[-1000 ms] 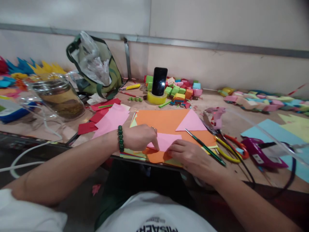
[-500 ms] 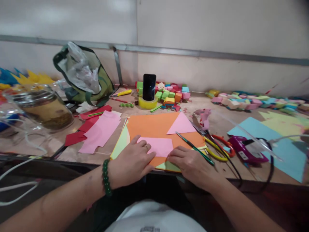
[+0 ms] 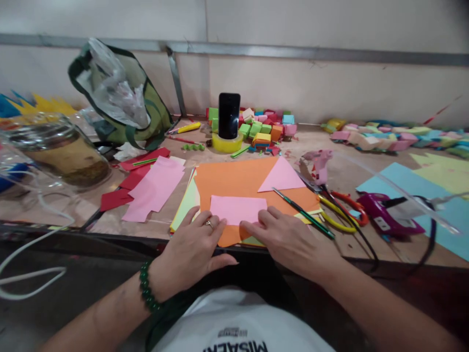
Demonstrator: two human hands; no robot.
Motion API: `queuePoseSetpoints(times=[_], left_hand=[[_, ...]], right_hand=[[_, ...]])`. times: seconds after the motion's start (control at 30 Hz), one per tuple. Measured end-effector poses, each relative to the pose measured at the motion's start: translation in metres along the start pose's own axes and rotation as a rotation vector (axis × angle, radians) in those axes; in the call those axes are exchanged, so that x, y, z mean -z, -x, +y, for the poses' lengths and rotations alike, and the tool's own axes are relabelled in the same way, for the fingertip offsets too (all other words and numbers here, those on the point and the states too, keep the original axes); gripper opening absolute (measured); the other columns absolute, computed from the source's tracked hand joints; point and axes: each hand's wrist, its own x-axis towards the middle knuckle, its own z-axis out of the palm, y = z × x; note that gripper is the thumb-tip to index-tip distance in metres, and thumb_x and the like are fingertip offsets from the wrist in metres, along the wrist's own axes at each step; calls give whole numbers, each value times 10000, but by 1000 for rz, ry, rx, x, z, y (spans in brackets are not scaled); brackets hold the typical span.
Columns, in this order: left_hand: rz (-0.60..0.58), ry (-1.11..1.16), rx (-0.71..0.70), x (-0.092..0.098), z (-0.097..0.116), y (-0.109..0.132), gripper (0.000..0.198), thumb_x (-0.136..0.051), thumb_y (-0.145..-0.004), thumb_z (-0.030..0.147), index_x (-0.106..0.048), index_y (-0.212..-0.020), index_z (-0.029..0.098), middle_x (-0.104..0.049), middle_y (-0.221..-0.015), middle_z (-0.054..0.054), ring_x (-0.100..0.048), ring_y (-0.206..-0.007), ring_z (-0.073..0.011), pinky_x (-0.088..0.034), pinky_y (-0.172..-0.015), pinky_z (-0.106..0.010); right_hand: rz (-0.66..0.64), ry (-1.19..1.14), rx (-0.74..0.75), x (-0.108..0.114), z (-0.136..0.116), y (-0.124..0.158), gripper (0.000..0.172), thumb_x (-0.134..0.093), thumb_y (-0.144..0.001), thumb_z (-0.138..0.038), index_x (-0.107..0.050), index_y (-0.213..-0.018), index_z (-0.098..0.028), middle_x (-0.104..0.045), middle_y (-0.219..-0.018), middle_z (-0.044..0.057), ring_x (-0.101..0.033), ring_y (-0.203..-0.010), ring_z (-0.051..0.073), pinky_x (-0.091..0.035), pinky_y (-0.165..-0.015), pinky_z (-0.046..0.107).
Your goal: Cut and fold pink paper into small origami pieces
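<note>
A folded pink paper rectangle lies on a stack of orange paper at the table's front edge. My left hand, with a ring and a green bead bracelet, lies flat with fingers spread, its fingertips on the rectangle's lower left edge. Fingers stretched out, my right hand presses on the rectangle's lower right edge. A pink paper triangle rests on the orange sheet behind. A green pencil lies just right of my right hand.
Scissors with yellow and orange handles and a purple glue gun lie to the right. A phone stands in a yellow tape roll among coloured paper cubes. Pink sheets, a glass jar and a green bag are to the left.
My left hand has gone from a pinch on the pink paper's fold to lying flat with fingers spread. Both hands slid toward the near edge. The view shifted a little.
</note>
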Motion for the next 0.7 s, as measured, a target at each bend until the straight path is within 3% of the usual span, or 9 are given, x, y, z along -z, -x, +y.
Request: queuePoseSetpoints(times=[0.1,0.2,0.5,0.7], left_hand=[[31,6,22,-1,1,4,669,-313,-892,637,-545,-1250,121,-634,-1181,-127,-519,-1091,-298,-276,-1029,-501],[75,29,39,-3,2,10,655,-307,-905,618,-554,-1243,115,-622,-1227,-127,-526,-1105,-293,-279,-1035,-505],[222,23,162,-14,4,20,476,-431,-915,519,-618,-1179,170,-667,-1171,-69,-557,-1065,-263,-344,-998,-476],[328,-213,-8,-27,-10,27,412,-515,-883,466,-619,-1199,223,-669,-1195,-28,-597,-1021,-238,-405,-931,-415]], right_hand=[[-21,-20,74,0,2,0,294,-507,-865,-103,-594,-1133,-183,-598,-929,95,-518,-835,224,-451,-666,321],[41,-76,79,-8,11,12,296,-456,-881,-76,-592,-1132,-155,-613,-976,99,-524,-882,226,-481,-733,343],[296,-278,-64,-29,11,33,376,-405,-815,23,-649,-1059,-127,-680,-978,99,-585,-896,198,-549,-728,305],[501,-376,-187,-39,2,39,430,-378,-789,36,-661,-1031,-178,-706,-1006,78,-614,-905,178,-546,-748,282]])
